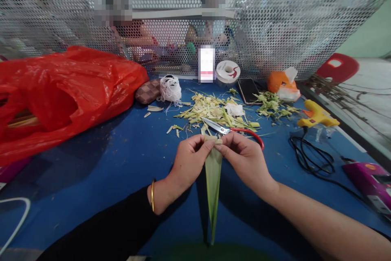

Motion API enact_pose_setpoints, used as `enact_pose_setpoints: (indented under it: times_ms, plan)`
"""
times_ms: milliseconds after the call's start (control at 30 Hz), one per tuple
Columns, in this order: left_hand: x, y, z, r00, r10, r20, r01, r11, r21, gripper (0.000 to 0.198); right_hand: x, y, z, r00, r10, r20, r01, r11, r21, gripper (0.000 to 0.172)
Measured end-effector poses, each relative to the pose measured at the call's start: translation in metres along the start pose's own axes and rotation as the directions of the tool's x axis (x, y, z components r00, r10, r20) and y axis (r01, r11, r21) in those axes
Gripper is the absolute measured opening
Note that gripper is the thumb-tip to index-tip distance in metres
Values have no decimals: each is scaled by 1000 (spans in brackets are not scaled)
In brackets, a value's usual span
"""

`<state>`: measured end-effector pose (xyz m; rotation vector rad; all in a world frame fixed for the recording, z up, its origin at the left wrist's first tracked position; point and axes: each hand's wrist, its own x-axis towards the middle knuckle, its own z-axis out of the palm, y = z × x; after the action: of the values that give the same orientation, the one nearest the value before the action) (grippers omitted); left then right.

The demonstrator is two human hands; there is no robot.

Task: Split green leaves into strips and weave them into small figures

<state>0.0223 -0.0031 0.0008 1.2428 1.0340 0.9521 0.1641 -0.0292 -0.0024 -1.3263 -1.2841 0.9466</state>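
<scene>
A long green leaf strip [213,183] tapers down toward me over the blue table [122,159]. My left hand [188,159] pinches its wide top end from the left. My right hand [244,157] pinches the same end from the right, so the fingertips of both nearly meet. Just beyond my right hand lie red-handled scissors [235,130], blades pointing left. Behind them spreads a heap of pale green leaf cuttings [214,110].
A big red plastic bag [61,90] fills the left side. At the back stand a thread bundle [170,88], a tape roll [227,73] and a phone [248,90]. A yellow glue gun [316,116], black cable [314,157] and purple device [371,181] lie right. People sit behind the perforated screen [275,20].
</scene>
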Motion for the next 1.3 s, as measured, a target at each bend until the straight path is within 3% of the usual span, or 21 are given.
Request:
enact_pose_setpoints:
  times_ms: [333, 533, 800, 933, 1100, 1167, 1300]
  plan:
    - [0, 0, -1, 1000, -14, 1, 14, 1000, 17, 29, -4, 0, -3, 981, -196, 3, 195, 973, -125, 12]
    - [1, -3, -2, 997, 20, -73, -16, 999, 51, 26, -2, 0, 0, 999, -39, 33, 40, 998, -39, 13]
    - [0, -1, 0, 1000, -13, 16, 12, 999, 47, 28, 0, 0, 1, 1000, 26, -3, -26, 999, 47, 18]
    - [-1, -1, 0, 1000, 23, 0, -23, 996, 91, 28, -3, 0, -1, 989, -145, -19, 140, 979, -149, 15]
    - [-1, -1, -1, 999, 10, -31, -5, 988, 155, 31, -8, 1, -4, 930, -366, 37, 357, 875, -327, 12]
    - [-1, -1, -2, 999, 10, -41, -2, 984, 181, 31, -8, 1, -3, 937, -347, 35, 340, 887, -311, 11]
    - [-1, -2, -3, 997, 20, -72, -6, 981, 193, 30, -6, 0, 0, 989, -146, 33, 149, 974, -171, 12]
